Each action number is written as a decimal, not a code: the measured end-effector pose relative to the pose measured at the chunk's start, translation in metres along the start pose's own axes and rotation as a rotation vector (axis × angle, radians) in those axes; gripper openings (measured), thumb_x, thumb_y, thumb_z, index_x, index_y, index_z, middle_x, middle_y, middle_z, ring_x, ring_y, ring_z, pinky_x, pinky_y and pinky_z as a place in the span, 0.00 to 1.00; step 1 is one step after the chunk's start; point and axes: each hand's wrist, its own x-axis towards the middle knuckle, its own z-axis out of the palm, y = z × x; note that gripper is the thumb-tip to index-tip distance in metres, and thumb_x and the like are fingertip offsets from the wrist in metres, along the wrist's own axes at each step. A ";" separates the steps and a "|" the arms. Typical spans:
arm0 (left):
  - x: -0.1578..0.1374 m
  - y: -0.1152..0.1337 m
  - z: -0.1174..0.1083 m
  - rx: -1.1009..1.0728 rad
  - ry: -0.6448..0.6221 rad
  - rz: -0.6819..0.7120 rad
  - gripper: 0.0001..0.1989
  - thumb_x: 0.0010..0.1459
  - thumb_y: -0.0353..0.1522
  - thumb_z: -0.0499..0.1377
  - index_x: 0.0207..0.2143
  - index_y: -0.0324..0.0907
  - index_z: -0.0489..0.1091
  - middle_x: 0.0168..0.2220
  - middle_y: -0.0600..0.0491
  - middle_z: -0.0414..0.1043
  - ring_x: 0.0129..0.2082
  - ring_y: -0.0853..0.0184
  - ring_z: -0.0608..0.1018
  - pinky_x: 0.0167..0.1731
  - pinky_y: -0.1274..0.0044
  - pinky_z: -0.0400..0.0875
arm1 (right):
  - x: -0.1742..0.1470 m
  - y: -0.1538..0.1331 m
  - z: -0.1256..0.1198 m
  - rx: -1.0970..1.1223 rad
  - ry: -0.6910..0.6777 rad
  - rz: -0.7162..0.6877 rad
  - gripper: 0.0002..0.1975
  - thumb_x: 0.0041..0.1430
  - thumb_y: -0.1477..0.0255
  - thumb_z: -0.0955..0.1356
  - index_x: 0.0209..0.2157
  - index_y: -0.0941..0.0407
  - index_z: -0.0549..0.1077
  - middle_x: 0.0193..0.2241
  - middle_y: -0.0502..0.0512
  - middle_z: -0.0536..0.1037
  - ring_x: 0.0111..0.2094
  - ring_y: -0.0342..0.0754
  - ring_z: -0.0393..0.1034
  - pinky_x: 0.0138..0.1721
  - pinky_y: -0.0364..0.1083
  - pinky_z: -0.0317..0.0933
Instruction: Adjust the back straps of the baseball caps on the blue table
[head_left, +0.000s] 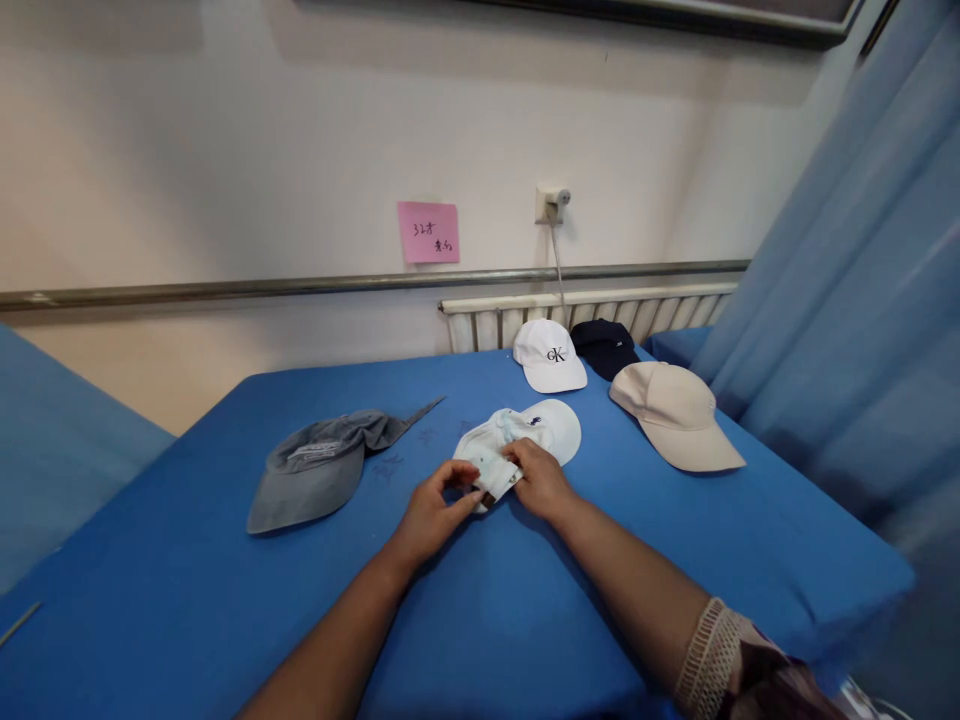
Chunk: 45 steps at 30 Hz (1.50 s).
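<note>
A pale, light-coloured baseball cap with a small dark emblem lies in the middle of the blue-covered table, its brim pointing away to the right. My left hand pinches the cap's near edge at its left side, thumb and fingers closed on the fabric. On the other side of that edge, my right hand grips the cap with curled fingers. A brown patch and a small metal piece show at the edge between the hands. To the left rests a grey-blue cap with light lettering, its back stretched into a point.
Behind stand a white cap with black letters and a navy cap. A beige cap lies at the right. Beyond the blue table are a radiator and a wall rail. Blue curtains hang at right.
</note>
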 end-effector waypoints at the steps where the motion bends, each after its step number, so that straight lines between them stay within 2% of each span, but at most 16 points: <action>1: -0.001 0.000 -0.001 0.120 -0.023 0.053 0.13 0.53 0.36 0.63 0.41 0.43 0.71 0.40 0.50 0.74 0.40 0.63 0.75 0.44 0.68 0.70 | 0.000 0.000 -0.001 0.005 0.003 0.010 0.16 0.52 0.81 0.65 0.43 0.56 0.70 0.39 0.55 0.74 0.40 0.50 0.68 0.42 0.47 0.61; 4: -0.003 0.004 0.002 0.391 -0.093 0.188 0.13 0.52 0.34 0.64 0.42 0.44 0.71 0.39 0.51 0.75 0.40 0.61 0.74 0.43 0.68 0.68 | 0.000 0.000 -0.002 -0.001 0.004 0.018 0.16 0.51 0.81 0.64 0.43 0.56 0.70 0.40 0.55 0.74 0.42 0.50 0.68 0.44 0.47 0.61; 7: -0.004 0.006 0.010 0.518 -0.111 0.227 0.13 0.53 0.33 0.64 0.42 0.45 0.71 0.37 0.51 0.75 0.39 0.59 0.75 0.41 0.68 0.67 | 0.000 0.000 -0.001 -0.010 0.001 0.022 0.16 0.53 0.81 0.64 0.43 0.56 0.71 0.40 0.55 0.74 0.43 0.51 0.68 0.46 0.48 0.61; 10: -0.003 0.006 0.015 0.541 -0.082 0.215 0.10 0.54 0.32 0.61 0.41 0.44 0.71 0.36 0.51 0.75 0.38 0.60 0.75 0.41 0.68 0.66 | -0.002 -0.005 -0.002 0.004 0.001 0.013 0.15 0.54 0.79 0.65 0.44 0.55 0.71 0.41 0.56 0.74 0.44 0.51 0.68 0.47 0.49 0.62; 15: -0.003 0.003 0.012 0.490 0.019 0.201 0.07 0.56 0.32 0.59 0.38 0.43 0.69 0.36 0.52 0.74 0.37 0.62 0.74 0.41 0.69 0.67 | -0.005 -0.021 -0.008 0.072 0.011 -0.192 0.21 0.51 0.80 0.67 0.49 0.54 0.70 0.49 0.58 0.72 0.51 0.53 0.65 0.54 0.52 0.60; 20: -0.005 0.006 0.009 0.359 0.001 0.257 0.11 0.58 0.33 0.58 0.44 0.45 0.69 0.42 0.50 0.73 0.43 0.63 0.74 0.46 0.69 0.68 | -0.006 -0.027 -0.010 0.040 -0.006 -0.206 0.17 0.54 0.79 0.67 0.47 0.55 0.69 0.42 0.56 0.75 0.45 0.53 0.68 0.50 0.53 0.61; 22: -0.004 0.008 0.011 0.318 0.004 0.245 0.11 0.58 0.35 0.60 0.44 0.45 0.70 0.43 0.50 0.72 0.44 0.63 0.74 0.47 0.70 0.68 | -0.007 -0.026 -0.009 -0.003 -0.008 -0.220 0.21 0.53 0.80 0.67 0.50 0.56 0.68 0.43 0.57 0.75 0.45 0.53 0.67 0.50 0.53 0.60; 24: -0.003 0.009 0.013 0.276 0.020 0.218 0.08 0.58 0.37 0.61 0.39 0.44 0.71 0.40 0.51 0.72 0.43 0.63 0.73 0.46 0.70 0.68 | -0.008 -0.026 -0.006 -0.043 -0.025 -0.230 0.25 0.52 0.81 0.67 0.53 0.57 0.66 0.44 0.59 0.76 0.46 0.54 0.67 0.51 0.53 0.60; 27: 0.000 0.006 0.015 0.115 0.060 0.142 0.09 0.56 0.39 0.62 0.31 0.43 0.70 0.36 0.52 0.73 0.40 0.63 0.74 0.46 0.70 0.68 | -0.008 -0.027 -0.003 -0.108 -0.072 -0.213 0.27 0.53 0.83 0.66 0.56 0.59 0.64 0.44 0.60 0.77 0.45 0.54 0.68 0.49 0.53 0.60; 30: 0.002 0.003 0.015 -0.115 0.084 -0.011 0.14 0.52 0.42 0.64 0.27 0.42 0.68 0.30 0.53 0.72 0.34 0.65 0.74 0.40 0.72 0.70 | -0.004 -0.030 -0.002 -0.163 -0.152 -0.208 0.21 0.60 0.81 0.63 0.55 0.56 0.68 0.43 0.59 0.79 0.42 0.53 0.70 0.47 0.51 0.60; 33: 0.004 0.001 0.012 -0.316 0.124 -0.154 0.17 0.49 0.44 0.65 0.28 0.40 0.68 0.27 0.54 0.70 0.29 0.68 0.73 0.33 0.75 0.70 | -0.002 -0.031 -0.001 -0.162 -0.184 -0.218 0.20 0.63 0.80 0.62 0.55 0.53 0.70 0.45 0.58 0.79 0.43 0.52 0.72 0.48 0.51 0.61; 36: 0.005 -0.001 0.008 -0.398 0.182 -0.177 0.18 0.50 0.46 0.65 0.32 0.40 0.70 0.32 0.51 0.74 0.32 0.66 0.75 0.36 0.73 0.71 | -0.002 -0.027 0.000 -0.128 -0.152 -0.196 0.25 0.60 0.83 0.62 0.57 0.53 0.68 0.51 0.58 0.77 0.50 0.53 0.71 0.54 0.54 0.60; 39: 0.005 -0.002 0.006 -0.291 0.139 -0.117 0.19 0.50 0.44 0.65 0.37 0.40 0.71 0.36 0.49 0.76 0.35 0.64 0.77 0.39 0.71 0.72 | -0.004 -0.020 0.002 -0.085 -0.134 -0.176 0.24 0.59 0.82 0.62 0.57 0.55 0.68 0.51 0.58 0.77 0.50 0.54 0.71 0.54 0.54 0.60; 41: 0.004 -0.003 0.005 -0.091 0.142 -0.044 0.18 0.49 0.42 0.66 0.38 0.41 0.70 0.37 0.50 0.76 0.38 0.62 0.77 0.42 0.69 0.71 | -0.005 -0.017 0.003 -0.050 -0.086 -0.141 0.23 0.60 0.82 0.62 0.56 0.56 0.69 0.50 0.60 0.77 0.50 0.54 0.72 0.54 0.53 0.62; 45: 0.001 -0.001 0.004 0.325 0.108 0.078 0.10 0.54 0.40 0.63 0.35 0.44 0.73 0.35 0.52 0.76 0.39 0.60 0.75 0.45 0.66 0.67 | -0.006 -0.020 -0.001 0.032 -0.008 -0.081 0.22 0.59 0.82 0.62 0.55 0.57 0.69 0.49 0.62 0.76 0.51 0.53 0.70 0.54 0.53 0.63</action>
